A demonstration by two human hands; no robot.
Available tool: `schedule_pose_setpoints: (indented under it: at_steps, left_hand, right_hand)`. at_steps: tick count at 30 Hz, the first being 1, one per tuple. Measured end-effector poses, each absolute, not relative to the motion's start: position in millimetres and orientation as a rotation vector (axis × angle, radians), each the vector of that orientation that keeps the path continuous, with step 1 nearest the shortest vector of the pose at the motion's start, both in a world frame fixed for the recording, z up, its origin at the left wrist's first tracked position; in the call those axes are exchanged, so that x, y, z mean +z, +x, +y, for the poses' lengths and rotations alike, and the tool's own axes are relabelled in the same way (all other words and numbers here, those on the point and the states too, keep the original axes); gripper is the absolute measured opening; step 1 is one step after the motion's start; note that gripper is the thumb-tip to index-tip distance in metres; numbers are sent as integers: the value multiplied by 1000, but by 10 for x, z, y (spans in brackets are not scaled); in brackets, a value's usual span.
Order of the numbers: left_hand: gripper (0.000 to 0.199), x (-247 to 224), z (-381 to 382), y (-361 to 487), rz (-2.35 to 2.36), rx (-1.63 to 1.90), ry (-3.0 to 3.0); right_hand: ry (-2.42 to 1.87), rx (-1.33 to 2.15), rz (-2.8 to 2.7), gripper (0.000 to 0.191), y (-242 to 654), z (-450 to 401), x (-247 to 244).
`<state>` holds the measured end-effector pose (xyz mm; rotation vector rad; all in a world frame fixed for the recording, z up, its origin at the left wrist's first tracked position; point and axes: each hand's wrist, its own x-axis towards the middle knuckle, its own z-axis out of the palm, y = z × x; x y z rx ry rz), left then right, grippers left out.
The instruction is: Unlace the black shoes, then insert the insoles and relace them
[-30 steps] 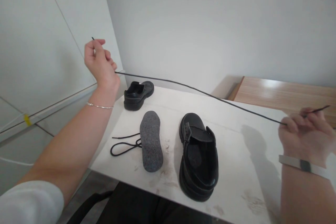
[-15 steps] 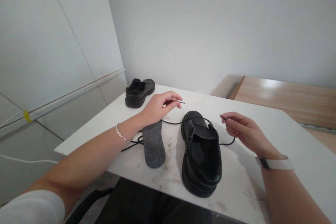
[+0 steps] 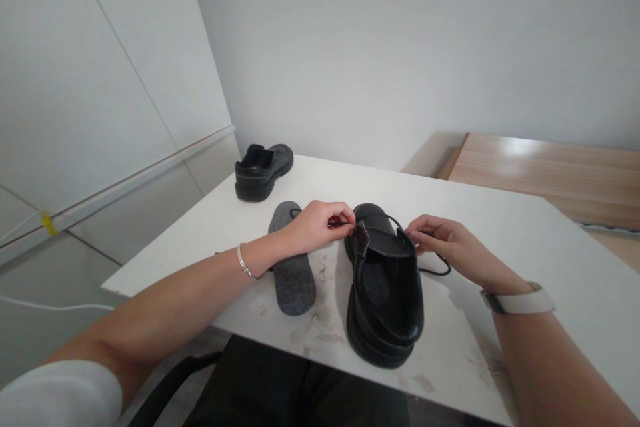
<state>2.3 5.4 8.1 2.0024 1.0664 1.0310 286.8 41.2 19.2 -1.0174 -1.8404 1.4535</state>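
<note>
A black shoe (image 3: 384, 307) lies on the white table with its toe pointing away and its opening toward me. A thin black lace (image 3: 383, 215) crosses over its front and loops out on the right side. My left hand (image 3: 327, 225) pinches one part of the lace at the left eyelet flap. At the right flap, my right hand (image 3: 437, 238) pinches the other part, its fingertips close to the shoe. A grey insole (image 3: 295, 283) lies left of the shoe, partly under my left wrist.
Another black shoe (image 3: 260, 173) stands at the table's far left corner. The white table (image 3: 200, 240) meets a grey wall behind. A wooden surface (image 3: 540, 177) is at the back right, and my legs are below the front edge.
Both hands have moved in to the shoe's two flaps, the left one rightward and down, the right one leftward. The lace end that stuck out beyond my left fingertips no longer shows.
</note>
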Motion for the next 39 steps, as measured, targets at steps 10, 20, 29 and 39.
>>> schedule_pose_setpoints:
  at_steps: [10,20,29,39]
  left_hand:
    - [5,-4,85,68,1097,1191,2108]
    - [5,44,44,66,1198,1204,2255]
    - [7,6,81,119,1187,1141,1831]
    - [17,2,77,139,1093,1136,1679]
  right_hand:
    - [-866,1373,-1930,33,2938,358,253]
    - [-916,1319,-1878,31,2924,411,146]
    - [-936,1252,-1942,38,2884,449,84]
    - [-966,1266,-1934,37,2854,398,154]
